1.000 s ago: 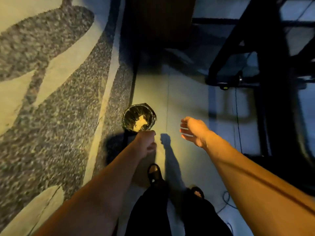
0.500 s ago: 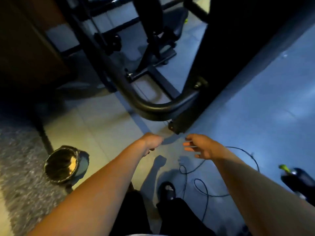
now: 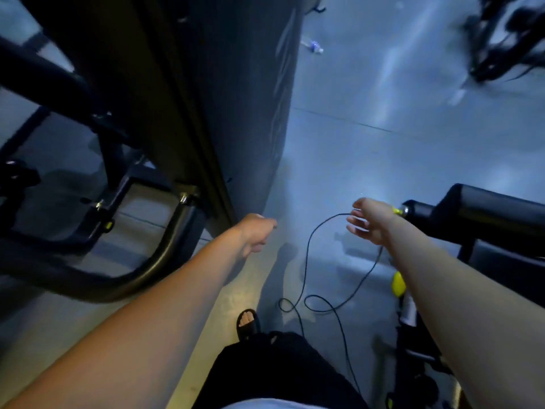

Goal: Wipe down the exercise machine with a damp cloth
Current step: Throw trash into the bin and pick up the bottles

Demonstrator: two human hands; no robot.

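A black exercise machine with a curved tube base fills the left of the view. My left hand hangs in front of it over the floor, fingers loosely curled, holding nothing. My right hand is stretched out to the right with fingers spread and empty, just short of a second black machine with a padded part and a yellow fitting. No cloth is in view.
A thin black cable loops across the grey floor between my hands and my sandalled foot. A yellow knob sits by the right machine's frame. A small bottle lies far off; more dark equipment stands top right.
The view has swung right, away from the bin and rug, which have left the frame. The second machine has come into view on the right. Both hands stay empty.
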